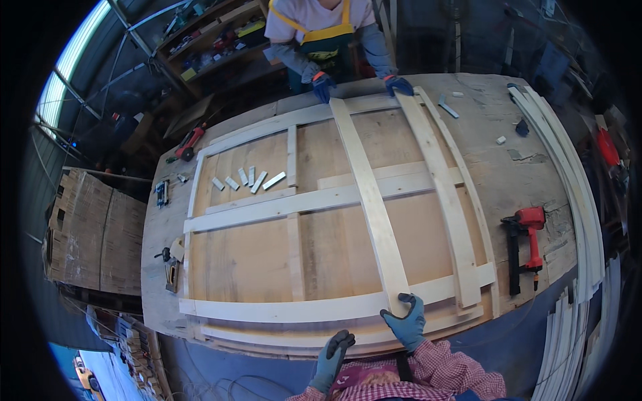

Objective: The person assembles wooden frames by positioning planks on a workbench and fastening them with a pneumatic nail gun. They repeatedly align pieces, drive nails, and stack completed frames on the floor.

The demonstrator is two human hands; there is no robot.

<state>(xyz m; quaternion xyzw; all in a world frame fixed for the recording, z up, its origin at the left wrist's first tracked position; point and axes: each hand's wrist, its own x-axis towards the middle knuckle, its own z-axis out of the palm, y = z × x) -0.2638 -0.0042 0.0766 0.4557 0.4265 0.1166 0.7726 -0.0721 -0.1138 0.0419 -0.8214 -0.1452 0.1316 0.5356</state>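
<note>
My right hand, in a blue-grey glove, grips the near end of a pale wooden slat, thumb on one edge and fingers on the other. This slat lies lengthwise away from me across the crosspieces of a wooden frame. My left hand, gloved alike, is held off the frame's near edge with fingers stretched and nothing in them. A second slat lies to the right. Across the table, a co-worker's gloved hands touch the far ends of both slats.
The frame rests on a large wooden worktable. A red nail gun lies at right, another red tool at far left. Several metal strips sit on the frame's left part. Long slats are stacked along the right edge.
</note>
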